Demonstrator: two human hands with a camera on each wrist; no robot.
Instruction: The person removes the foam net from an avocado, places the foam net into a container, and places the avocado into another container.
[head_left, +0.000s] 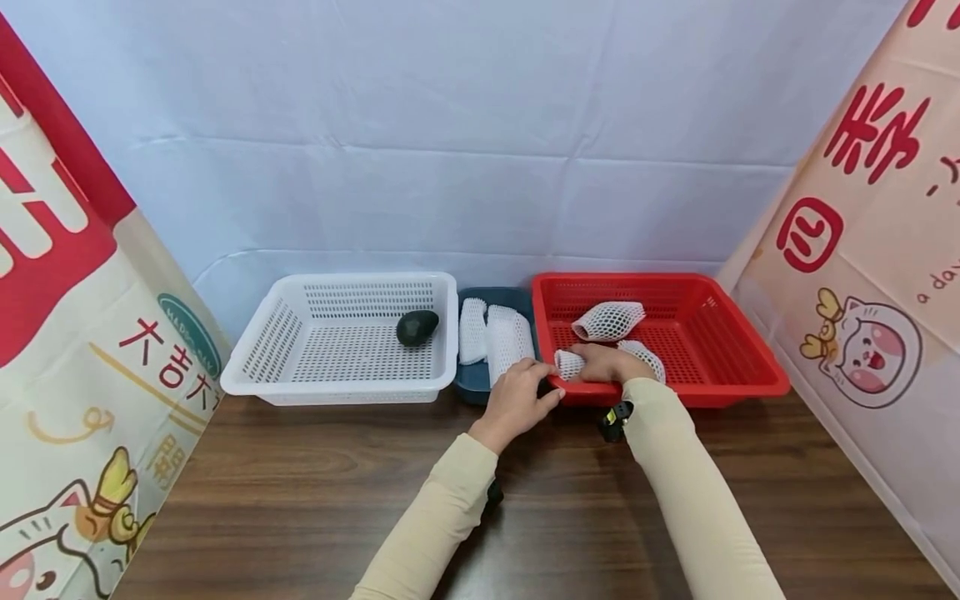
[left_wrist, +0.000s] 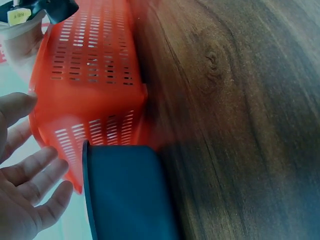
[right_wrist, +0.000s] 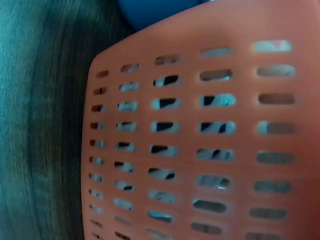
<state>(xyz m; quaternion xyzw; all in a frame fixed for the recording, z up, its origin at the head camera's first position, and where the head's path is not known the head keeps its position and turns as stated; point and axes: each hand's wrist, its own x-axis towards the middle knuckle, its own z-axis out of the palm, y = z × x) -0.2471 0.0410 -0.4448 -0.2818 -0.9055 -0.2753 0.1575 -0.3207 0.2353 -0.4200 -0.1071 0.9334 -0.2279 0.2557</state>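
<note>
My right hand (head_left: 611, 364) reaches over the front rim of the red basket (head_left: 720, 350), its fingers curled down on a white foam net sleeve (head_left: 569, 364) at the basket's left front. A second foam net (head_left: 643, 357) shows beside that hand, and another stretched net (head_left: 609, 320) lies farther back. My left hand (head_left: 517, 400) hovers at the front of the blue tray (head_left: 472, 385), near the red basket's corner. In the left wrist view, the left fingers (left_wrist: 42, 172) are spread with nothing between them. Basket wall hides the right hand in the right wrist view.
A white basket (head_left: 337, 392) at the left holds one dark green avocado (head_left: 417, 327). White foam net sleeves (head_left: 510, 333) lie in the blue tray between the baskets. All three containers stand on a brown wooden table (head_left: 337, 475), before a pale cloth (head_left: 450, 167).
</note>
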